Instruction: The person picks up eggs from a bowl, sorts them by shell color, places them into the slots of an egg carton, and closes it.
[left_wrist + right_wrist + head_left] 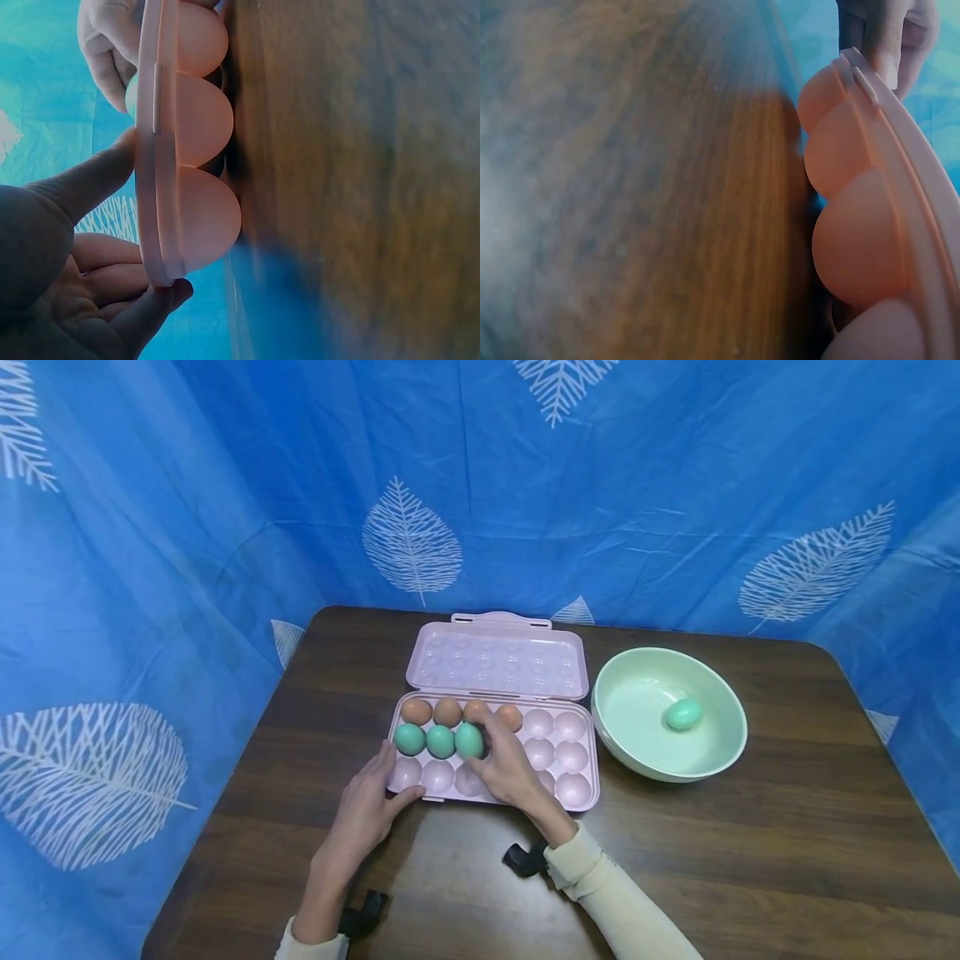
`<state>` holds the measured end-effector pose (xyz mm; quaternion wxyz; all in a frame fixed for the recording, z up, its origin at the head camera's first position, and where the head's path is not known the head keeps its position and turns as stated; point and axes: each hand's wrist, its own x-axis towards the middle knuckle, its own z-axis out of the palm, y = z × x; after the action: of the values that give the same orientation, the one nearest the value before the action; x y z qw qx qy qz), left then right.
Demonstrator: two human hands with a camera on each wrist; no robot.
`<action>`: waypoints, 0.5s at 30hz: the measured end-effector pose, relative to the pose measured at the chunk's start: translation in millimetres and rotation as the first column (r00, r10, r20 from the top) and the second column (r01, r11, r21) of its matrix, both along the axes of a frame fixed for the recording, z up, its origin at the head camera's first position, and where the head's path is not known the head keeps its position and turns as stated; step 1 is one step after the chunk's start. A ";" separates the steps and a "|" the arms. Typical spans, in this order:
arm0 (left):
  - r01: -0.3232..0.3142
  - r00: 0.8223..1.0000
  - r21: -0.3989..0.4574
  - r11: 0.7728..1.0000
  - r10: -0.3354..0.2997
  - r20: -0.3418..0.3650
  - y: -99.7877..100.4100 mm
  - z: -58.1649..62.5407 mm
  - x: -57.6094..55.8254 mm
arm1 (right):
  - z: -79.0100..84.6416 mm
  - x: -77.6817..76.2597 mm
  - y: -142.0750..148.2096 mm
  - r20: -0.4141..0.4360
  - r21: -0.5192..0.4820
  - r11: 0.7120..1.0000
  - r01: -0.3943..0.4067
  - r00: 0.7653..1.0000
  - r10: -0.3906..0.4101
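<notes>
A pale pink egg carton lies open on the table, its lid folded back. Several brown eggs sit in the back row. In the middle row are three green eggs, and my right hand pinches the rightmost green egg between thumb and fingers, at its cup. My left hand grips the carton's front left corner, with the thumb on the front edge, as the left wrist view also shows. In front, the cups hold nothing. My right hand partly covers the carton's middle.
Right of the carton, touching or nearly touching it, stands a light green bowl with one green egg inside. The dark wooden table meets a blue leaf-patterned curtain at the back and sides.
</notes>
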<state>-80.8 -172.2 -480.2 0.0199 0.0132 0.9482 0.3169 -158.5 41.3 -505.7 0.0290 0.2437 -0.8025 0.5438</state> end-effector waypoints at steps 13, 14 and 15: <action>-0.010 1.000 0.002 1.000 0.010 0.007 0.8 -0.2 0.6 | -2.3 2.3 -1.0 -0.071 0.106 0.993 0.054 0.996 -0.047; -0.010 1.000 0.004 1.000 0.010 0.007 0.6 -0.4 0.6 | -2.7 2.2 -1.2 -0.065 0.098 0.994 0.054 0.997 -0.048; -0.010 1.000 0.005 1.000 0.010 0.009 0.5 -0.2 0.6 | -2.9 2.2 -1.4 -0.056 0.084 0.995 0.054 0.997 -0.049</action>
<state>-80.2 -171.7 -480.4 0.0223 0.0071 0.9473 0.3194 -156.3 39.8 -508.6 0.0541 0.2384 -0.8301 0.5012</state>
